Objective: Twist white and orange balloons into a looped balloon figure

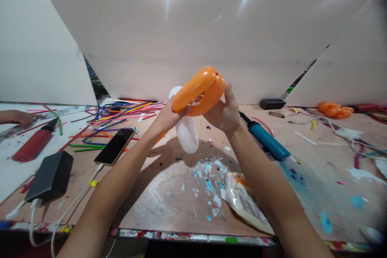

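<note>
An orange balloon [195, 84], bent into loops, is held up above the middle of the table. My left hand [172, 113] is closed round its lower left part, some fingers showing through the loop. On the right side, my right hand [222, 115] is against the balloon, thumb raised and the other fingers mostly hidden behind it. A white balloon [188, 135] hangs below and behind my left hand, and part of it shows above that hand. An orange length of balloon also sticks out below my left wrist.
A phone [115, 146], a black box [51, 175], a red pump [34, 143] and loose balloons [121, 115] lie left. Another person's hand [21, 117] is at far left. Right are a blue pump [267, 137], a packet [246, 201] and orange balloons [335, 110]. White boards [196, 40] stand behind.
</note>
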A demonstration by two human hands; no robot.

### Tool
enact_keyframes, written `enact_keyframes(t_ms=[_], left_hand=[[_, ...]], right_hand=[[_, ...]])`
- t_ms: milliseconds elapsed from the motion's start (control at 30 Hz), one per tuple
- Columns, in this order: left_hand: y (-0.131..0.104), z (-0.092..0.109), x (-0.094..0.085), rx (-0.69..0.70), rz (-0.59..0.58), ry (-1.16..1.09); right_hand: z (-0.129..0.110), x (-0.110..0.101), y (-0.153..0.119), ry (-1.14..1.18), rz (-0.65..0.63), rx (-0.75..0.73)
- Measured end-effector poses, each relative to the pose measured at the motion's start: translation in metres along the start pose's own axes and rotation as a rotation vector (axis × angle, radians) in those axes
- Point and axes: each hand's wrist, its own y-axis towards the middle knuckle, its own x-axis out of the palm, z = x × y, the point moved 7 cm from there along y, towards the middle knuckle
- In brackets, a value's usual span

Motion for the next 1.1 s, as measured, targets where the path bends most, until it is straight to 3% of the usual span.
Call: enact_keyframes(t_ms=[67,233,400,533,700,800,900,967,1100], left_hand=[[0.0,-0.002,0.001,0.013,0.056,-0.003],[-0.006,-0.01,0.001,-0.047,0.224,0.135],[-0.011,-0.006,-0.002,-0.023,0.291,0.323],[-0.013,-0.005,-0.014,0.013,0.404,0.494],[-0.015,-0.002,-0.023,0.088,0.497,0.708],[-0.018,-0.001,-0.023,0.168,0.531,0.779],[-0.02,0.002,-0.02,0.293,0.547,0.806],[-0.019,0.004,-0.019,0.346,0.523,0.776],[-0.006,-0.001,-0.013,0.263,0.241,0.511]], right_hand=[[0.002,0.002,-0.001,-0.042,0.044,-0.071],[0.019,-0.012,-0.003,-0.085,0.452,-0.223],[0.025,-0.011,-0.003,-0.108,0.527,-0.223],[0.033,-0.004,-0.003,-0.054,0.497,-0.122],[0.053,0.009,-0.002,-0.089,0.343,0.157],[0.053,0.016,-0.004,-0.201,0.234,0.264],[0.04,0.021,-0.002,-0.282,0.158,0.166],[0.031,0.02,-0.001,-0.322,0.172,0.054],[0.022,0.014,-0.004,-0.386,0.266,-0.131]])
